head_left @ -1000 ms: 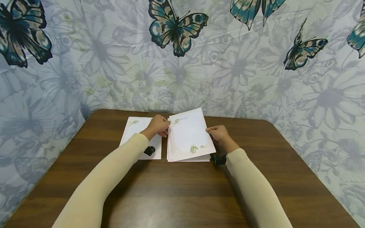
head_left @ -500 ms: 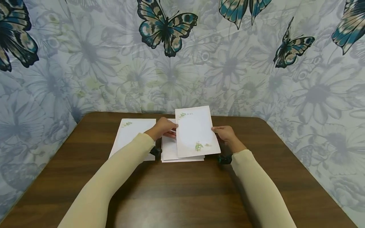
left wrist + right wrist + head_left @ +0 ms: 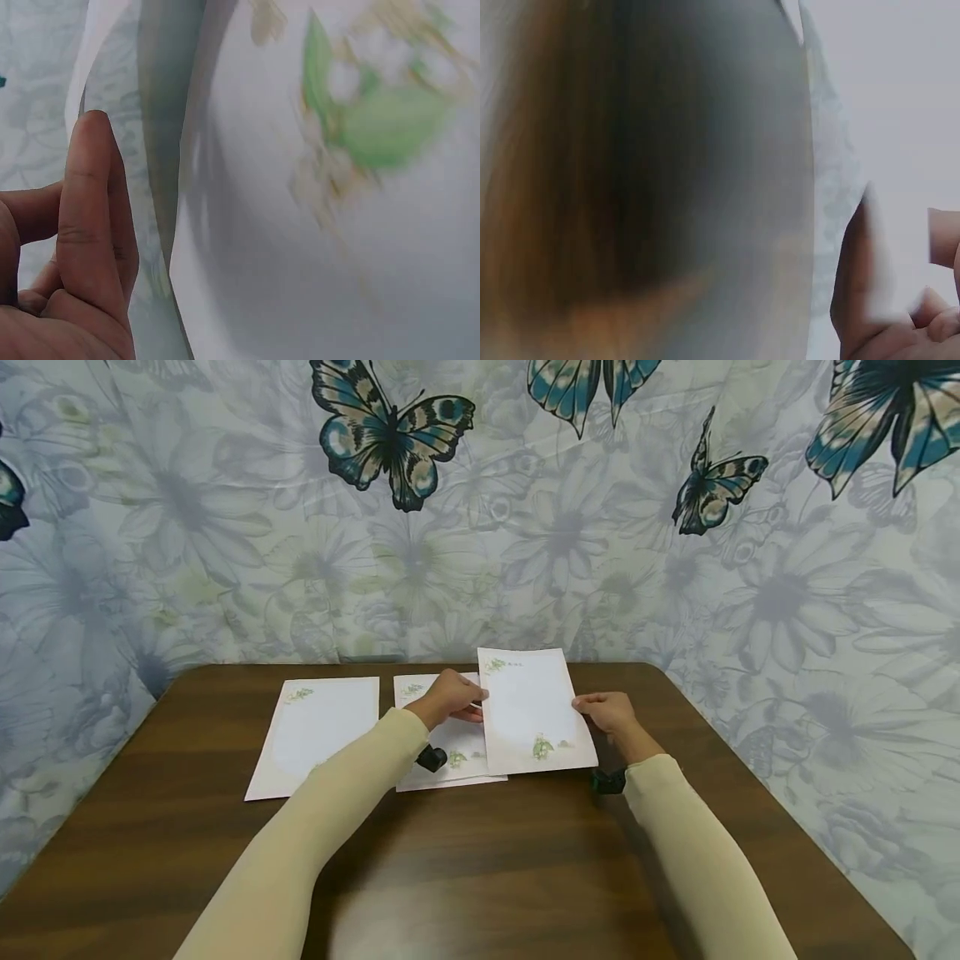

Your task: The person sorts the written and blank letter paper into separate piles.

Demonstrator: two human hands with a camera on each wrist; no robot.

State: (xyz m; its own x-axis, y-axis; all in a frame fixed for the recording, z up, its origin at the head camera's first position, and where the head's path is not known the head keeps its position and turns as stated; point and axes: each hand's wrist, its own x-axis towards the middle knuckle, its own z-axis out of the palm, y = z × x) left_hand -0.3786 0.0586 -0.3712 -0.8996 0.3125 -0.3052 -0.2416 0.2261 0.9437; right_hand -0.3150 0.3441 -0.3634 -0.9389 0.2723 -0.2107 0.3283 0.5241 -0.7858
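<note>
A white sheet of letter paper (image 3: 534,710) with a green flower print is held slightly raised between both hands. My left hand (image 3: 452,696) pinches its left edge and my right hand (image 3: 609,711) pinches its right edge. The sheet overlaps the right side of a small stack of the same paper (image 3: 448,758) lying on the brown table (image 3: 487,860). In the left wrist view my fingers (image 3: 94,225) curl beside the printed sheet (image 3: 360,195). The right wrist view is blurred, with fingertips (image 3: 870,300) against the white paper (image 3: 900,112).
Another single sheet (image 3: 315,735) lies flat to the left of the stack. A floral cloth with butterflies (image 3: 390,435) hangs behind and around the table. Bare wood shows in front of the papers and at the right.
The top sheet has been lifted off the stack and carried to the right by both hands, uncovering the stack below. The sheet at the left stays where it was.
</note>
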